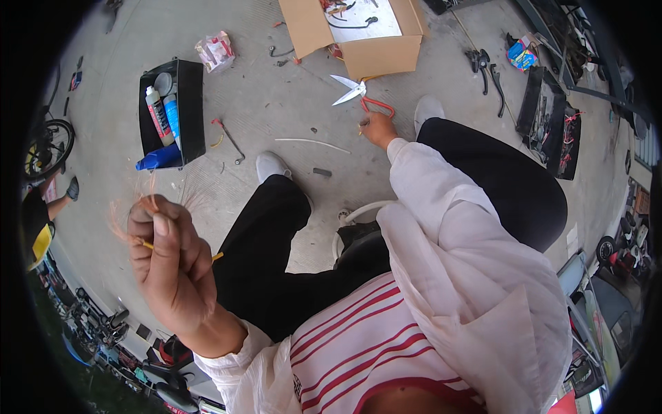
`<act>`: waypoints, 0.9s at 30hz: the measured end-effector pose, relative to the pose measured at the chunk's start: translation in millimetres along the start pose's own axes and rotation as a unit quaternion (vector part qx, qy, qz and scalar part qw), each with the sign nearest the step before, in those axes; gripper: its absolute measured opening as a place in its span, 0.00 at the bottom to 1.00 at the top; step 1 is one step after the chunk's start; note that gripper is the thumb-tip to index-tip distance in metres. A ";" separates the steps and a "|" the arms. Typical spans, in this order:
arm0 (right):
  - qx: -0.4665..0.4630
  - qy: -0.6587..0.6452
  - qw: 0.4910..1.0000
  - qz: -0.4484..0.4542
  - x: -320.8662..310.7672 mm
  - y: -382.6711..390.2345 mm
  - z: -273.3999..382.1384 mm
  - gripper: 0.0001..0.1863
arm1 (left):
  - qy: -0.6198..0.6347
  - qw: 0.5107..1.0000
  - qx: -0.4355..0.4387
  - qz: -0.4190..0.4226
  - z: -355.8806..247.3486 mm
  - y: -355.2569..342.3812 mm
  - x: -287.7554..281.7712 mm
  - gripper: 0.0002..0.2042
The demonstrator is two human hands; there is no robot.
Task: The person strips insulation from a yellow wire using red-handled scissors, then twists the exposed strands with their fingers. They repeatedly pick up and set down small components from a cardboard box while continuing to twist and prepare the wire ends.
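Note:
My left hand (169, 255) is raised at the left, its thumb and fingers pinched on a yellow-sheathed wire (218, 256). Fine bare copper strands (123, 219) fan out around the fingertips. Farther off, right of centre, my right hand (379, 130) is closed at the red-orange handles of a pair of scissors (349, 90). The scissor blades stand apart and point left. A small yellow bit shows by the right fingertips; what it belongs to is unclear.
A cardboard box (383, 56) with wire pieces stands ahead. At left is a black bin (192, 110) with bottles. A pale tube (312, 143) and a grey piece (321, 172) lie between my feet. Brake levers (497, 90) and a black tray (543, 103) are at right.

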State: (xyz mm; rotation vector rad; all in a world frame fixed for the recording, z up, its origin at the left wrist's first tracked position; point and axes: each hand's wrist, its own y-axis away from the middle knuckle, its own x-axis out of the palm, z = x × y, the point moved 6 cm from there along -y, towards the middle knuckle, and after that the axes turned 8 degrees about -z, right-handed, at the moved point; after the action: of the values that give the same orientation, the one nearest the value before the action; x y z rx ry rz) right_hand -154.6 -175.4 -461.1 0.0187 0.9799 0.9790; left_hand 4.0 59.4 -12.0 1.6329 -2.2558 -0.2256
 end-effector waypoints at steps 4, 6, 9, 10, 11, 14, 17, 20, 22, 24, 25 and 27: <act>0.040 0.022 0.998 -0.049 23.3 0.6 6.1 0.14 | 0.005 1.000 -0.005 -0.011 3.6 -7.0 -12.2 0.06; 0.034 0.044 0.994 -0.096 24.6 -6.7 20.1 0.15 | 0.007 1.000 -0.006 -0.018 3.2 -8.9 -12.5 0.06; -0.003 0.061 0.992 -0.108 18.0 -17.6 51.1 0.14 | 0.014 0.999 -0.015 -0.026 1.8 -12.8 -13.2 0.06; -0.022 0.074 0.992 -0.101 20.3 -21.5 54.6 0.13 | 0.016 0.999 -0.018 -0.025 2.5 -15.1 -13.6 0.06; -0.042 0.086 0.991 -0.094 22.6 -25.3 57.6 0.13 | 0.019 0.999 -0.021 -0.024 3.3 -17.1 -14.4 0.06; -0.084 0.153 0.982 -0.076 31.7 -34.9 59.2 0.11 | 0.024 0.999 -0.028 -0.028 5.7 -20.8 -16.7 0.06; -0.089 0.201 0.974 -0.053 39.8 -37.5 60.7 0.10 | 0.026 0.999 -0.020 -0.034 5.4 -17.1 -17.9 0.06; -0.072 0.147 0.986 -0.037 37.9 -35.3 59.9 0.10 | 0.004 0.998 -0.046 -0.033 10.5 -20.8 -14.7 0.05; -0.071 0.022 0.996 -0.041 14.8 -20.4 103.1 0.07 | -0.043 0.994 -0.053 -0.080 15.1 -23.3 -20.3 0.05; -0.051 -0.282 0.958 -0.008 -12.2 -2.5 151.9 0.08 | -0.086 0.991 -0.050 -0.094 20.8 -27.3 -22.5 0.06; -0.034 -0.394 0.917 0.055 -26.6 13.1 186.3 0.07 | -0.105 0.987 -0.060 -0.105 23.1 -27.3 -21.6 0.06; -0.039 -0.526 0.836 0.152 -66.2 47.3 247.6 0.06 | -0.114 0.986 -0.072 -0.096 30.5 -30.9 -17.4 0.06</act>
State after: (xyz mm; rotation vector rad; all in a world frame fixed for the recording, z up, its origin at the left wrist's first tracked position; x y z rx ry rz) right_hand -25.3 -96.3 -249.1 0.6053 -0.0992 1.0824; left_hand 25.1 63.5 -53.5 1.8270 -2.1786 -0.6396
